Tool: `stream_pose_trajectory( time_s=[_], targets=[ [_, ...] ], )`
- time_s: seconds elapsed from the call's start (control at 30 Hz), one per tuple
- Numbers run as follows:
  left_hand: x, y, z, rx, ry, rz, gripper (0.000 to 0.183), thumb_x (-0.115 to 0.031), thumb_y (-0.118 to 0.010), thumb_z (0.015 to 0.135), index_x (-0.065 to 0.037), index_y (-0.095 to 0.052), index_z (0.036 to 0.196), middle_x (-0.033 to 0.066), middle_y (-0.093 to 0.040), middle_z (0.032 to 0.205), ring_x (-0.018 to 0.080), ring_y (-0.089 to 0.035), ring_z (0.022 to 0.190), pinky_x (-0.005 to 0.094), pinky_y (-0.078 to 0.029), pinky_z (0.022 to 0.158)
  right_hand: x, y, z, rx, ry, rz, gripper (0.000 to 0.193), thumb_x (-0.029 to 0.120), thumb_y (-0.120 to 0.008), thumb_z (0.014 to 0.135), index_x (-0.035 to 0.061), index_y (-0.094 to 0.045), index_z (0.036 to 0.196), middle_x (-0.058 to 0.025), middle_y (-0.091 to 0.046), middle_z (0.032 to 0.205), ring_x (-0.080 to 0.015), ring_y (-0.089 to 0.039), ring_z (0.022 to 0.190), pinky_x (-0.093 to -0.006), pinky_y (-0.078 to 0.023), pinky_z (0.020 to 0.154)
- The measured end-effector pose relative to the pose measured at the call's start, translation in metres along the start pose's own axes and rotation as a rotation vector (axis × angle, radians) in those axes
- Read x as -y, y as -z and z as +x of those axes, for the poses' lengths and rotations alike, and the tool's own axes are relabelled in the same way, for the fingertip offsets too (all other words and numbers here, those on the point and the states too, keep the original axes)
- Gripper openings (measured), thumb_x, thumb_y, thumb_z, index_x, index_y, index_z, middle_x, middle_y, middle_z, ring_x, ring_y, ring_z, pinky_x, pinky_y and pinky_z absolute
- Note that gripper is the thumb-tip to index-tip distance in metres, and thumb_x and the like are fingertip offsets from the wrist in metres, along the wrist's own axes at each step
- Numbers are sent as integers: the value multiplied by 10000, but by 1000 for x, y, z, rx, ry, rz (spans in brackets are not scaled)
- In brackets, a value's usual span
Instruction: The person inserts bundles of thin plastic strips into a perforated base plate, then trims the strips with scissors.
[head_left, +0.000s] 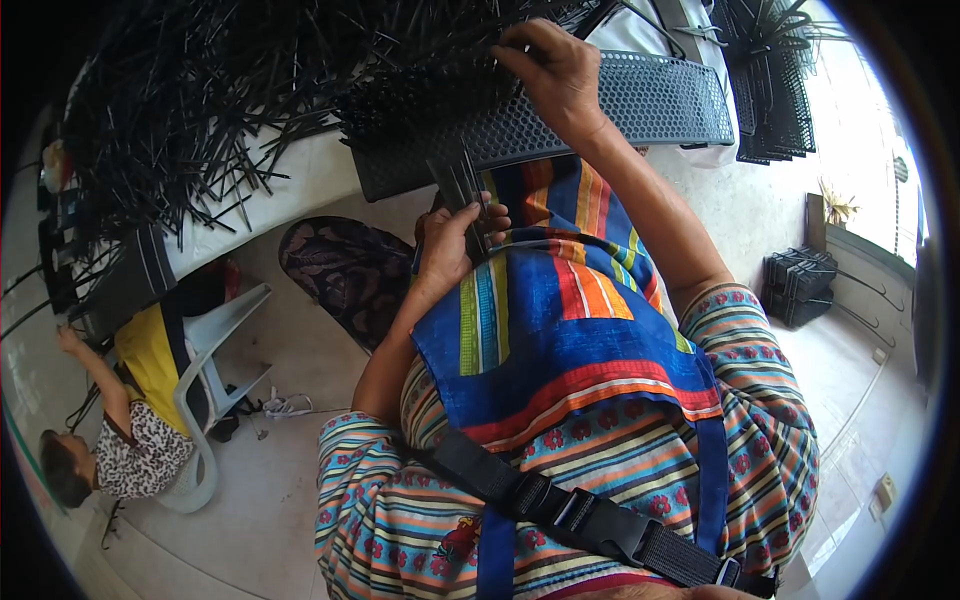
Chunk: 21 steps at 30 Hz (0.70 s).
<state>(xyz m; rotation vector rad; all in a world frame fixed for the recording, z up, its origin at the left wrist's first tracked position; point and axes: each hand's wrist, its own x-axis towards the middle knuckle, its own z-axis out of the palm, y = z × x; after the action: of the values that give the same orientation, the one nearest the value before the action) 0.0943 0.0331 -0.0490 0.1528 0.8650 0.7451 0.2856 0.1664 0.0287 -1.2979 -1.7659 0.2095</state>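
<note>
My left hand (455, 238) is closed around a small bundle of black strips (460, 185), which stand up from the fist close to my apron. Farther off, my right hand (565, 80) is raised over a long black perforated tray (640, 95). Its thumb and forefinger are pinched together; whatever they hold is lost against the dark heap behind. A dense clump of short black pieces (400, 110) lies at the tray's left part. Beyond and to the left, a large tangled pile of black strips (210, 110) covers the table.
The white table (320, 160) has its near edge before my lap. At the left, another person (150, 440) sits on a white plastic chair (205, 440), a hand by a black panel. Black mesh racks (785, 100) stand at the far right, with black wire pieces (800, 285) on the floor.
</note>
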Motion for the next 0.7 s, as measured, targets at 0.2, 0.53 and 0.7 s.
stream_pose_trajectory(
  time_s=[0.2, 0.53, 0.7],
  targets=[
    [2, 1, 1, 11, -26, 81, 184, -92, -508, 965, -8, -621, 1084, 143, -681, 901, 219, -682, 799, 348, -578, 717, -9, 12, -27, -92, -112, 168, 111, 72, -750, 788, 38, -688, 873, -53, -653, 732, -103, -616, 621, -243, -481, 561],
    [8, 7, 4, 22, -40, 69, 179, -95, -517, 963, -17, -618, 1089, 129, -680, 913, 207, -677, 786, 343, -574, 696, -5, 18, -28, -34, -107, 42, 103, 109, -734, 799, 59, -693, 879, -78, -663, 751, -172, -652, 629, -272, -498, 562],
    [4, 5, 2, 33, -45, 68, 187, -92, -513, 965, -15, -613, 1102, 135, -674, 932, 210, -676, 809, 353, -577, 709, -6, 14, -24, -40, -83, 21, 111, 120, -731, 803, 60, -695, 889, -81, -672, 765, -187, -668, 643, -279, -508, 568]
  ],
)
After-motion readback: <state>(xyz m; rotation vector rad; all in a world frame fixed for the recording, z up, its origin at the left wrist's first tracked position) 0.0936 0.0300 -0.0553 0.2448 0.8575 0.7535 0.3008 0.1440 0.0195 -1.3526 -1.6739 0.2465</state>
